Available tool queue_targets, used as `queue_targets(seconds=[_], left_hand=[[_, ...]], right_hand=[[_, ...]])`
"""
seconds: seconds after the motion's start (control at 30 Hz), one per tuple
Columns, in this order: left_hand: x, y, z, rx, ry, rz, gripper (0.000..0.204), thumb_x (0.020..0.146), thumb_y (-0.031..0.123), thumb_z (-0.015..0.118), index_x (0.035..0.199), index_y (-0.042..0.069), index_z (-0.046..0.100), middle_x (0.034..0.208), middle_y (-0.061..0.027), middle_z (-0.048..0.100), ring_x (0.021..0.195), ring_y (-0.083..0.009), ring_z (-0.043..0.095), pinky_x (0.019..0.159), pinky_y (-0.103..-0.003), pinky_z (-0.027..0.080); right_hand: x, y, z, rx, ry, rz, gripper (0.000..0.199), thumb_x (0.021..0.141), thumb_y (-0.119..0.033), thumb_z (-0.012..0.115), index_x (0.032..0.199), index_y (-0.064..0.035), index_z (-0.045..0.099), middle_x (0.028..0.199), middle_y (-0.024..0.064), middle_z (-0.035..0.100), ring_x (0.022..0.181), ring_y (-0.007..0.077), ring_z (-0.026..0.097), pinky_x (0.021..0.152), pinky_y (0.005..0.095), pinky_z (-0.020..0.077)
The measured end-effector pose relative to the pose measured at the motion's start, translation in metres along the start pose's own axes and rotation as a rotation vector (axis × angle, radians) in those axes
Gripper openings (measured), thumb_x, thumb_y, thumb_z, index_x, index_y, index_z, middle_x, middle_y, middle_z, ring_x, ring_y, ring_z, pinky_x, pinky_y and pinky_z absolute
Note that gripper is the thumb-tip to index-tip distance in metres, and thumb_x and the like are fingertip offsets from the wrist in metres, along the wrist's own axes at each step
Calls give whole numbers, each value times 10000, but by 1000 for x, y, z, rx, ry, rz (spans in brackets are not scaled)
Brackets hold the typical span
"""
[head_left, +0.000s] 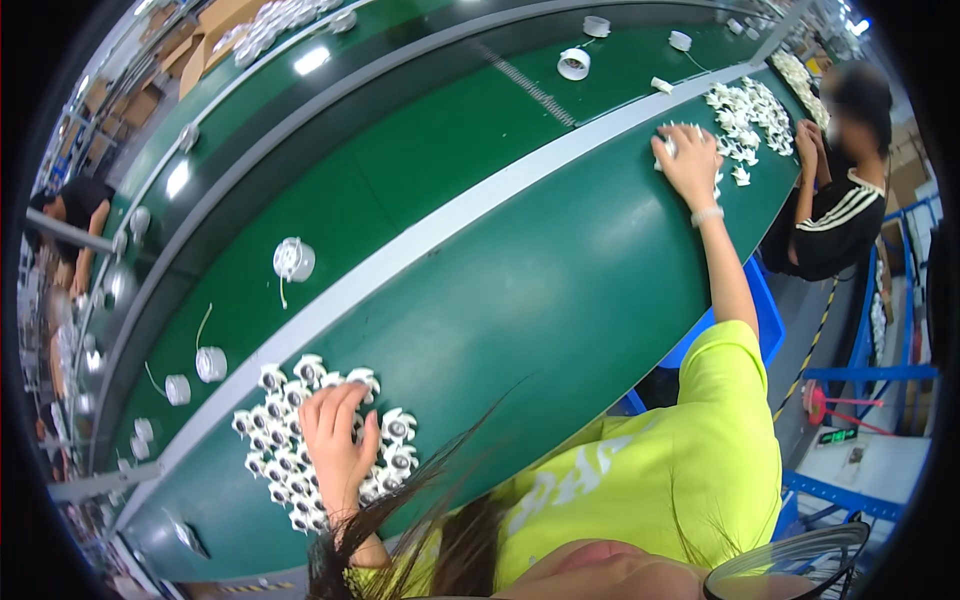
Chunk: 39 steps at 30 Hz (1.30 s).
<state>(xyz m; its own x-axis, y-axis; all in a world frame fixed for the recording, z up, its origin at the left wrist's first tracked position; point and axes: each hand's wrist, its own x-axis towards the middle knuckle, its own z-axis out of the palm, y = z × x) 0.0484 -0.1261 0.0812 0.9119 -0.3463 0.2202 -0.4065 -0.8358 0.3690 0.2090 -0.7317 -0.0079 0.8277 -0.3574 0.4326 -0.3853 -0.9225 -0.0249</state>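
On the green work surface at the lower left, several small white bladed fan wheels (pixel 275 440) with dark round centres are set close together. Over their right side lies my left hand (pixel 338 437), fingers lightly bent and thumb held apart, touching the wheels. My right arm reaches far out to the upper right. There my right hand (pixel 690 168) spreads its fingers over some white parts beside a loose pile of white bladed parts (pixel 745 115). What lies beneath either palm is hidden.
Past a pale rail (pixel 420 235) runs a green conveyor belt (pixel 380 190) carrying white round housings (pixel 294 260) with wires. A person (pixel 840 190) sits at the far right by the pile. A blue bin (pixel 765 310) stands below the table's near edge.
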Motion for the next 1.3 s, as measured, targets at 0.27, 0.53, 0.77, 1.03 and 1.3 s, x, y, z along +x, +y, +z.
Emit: queue_targets(seconds=[0.27,0.53,0.77,1.03,1.3], left_hand=[[18,41,-12,86,-14,11,325,834,116,710,1157,97,682,1260,-50,648,1113,-280,587,1037,-401,424],[36,93,-16,144,-165,118,328,882,172,706,1199,105,662,1367,-48,592,1192,-265,571,1052,-392,420],[28,100,-9,207,-210,98,341,903,188,694,1232,112,644,1424,-45,554,1233,-258,554,1072,-394,414],[46,89,-13,194,-139,216,331,915,213,688,1223,107,625,1397,-65,544,1228,-251,540,1054,-378,410],[46,29,-14,221,-127,282,340,910,206,703,1225,113,612,1345,-62,559,1154,-243,586,1005,-369,463]], right_hand=[[-131,-113,-131,410,-123,-642,414,812,-375,712,1196,-220,722,1407,21,589,1383,400,421,1090,553,332],[-153,-198,-145,754,-301,-1027,444,834,-438,702,1231,-240,696,1523,39,501,1461,420,334,1162,670,189],[-8,-188,-80,716,210,-752,246,837,-205,719,1081,-175,733,1263,14,663,1153,273,596,1006,426,417],[123,23,144,140,-149,-172,341,959,-316,607,1271,-224,708,1392,83,604,1192,362,586,978,469,489],[-25,-144,-73,628,-367,-606,294,962,-153,641,1243,-177,726,1117,76,668,899,208,625,824,327,510]])
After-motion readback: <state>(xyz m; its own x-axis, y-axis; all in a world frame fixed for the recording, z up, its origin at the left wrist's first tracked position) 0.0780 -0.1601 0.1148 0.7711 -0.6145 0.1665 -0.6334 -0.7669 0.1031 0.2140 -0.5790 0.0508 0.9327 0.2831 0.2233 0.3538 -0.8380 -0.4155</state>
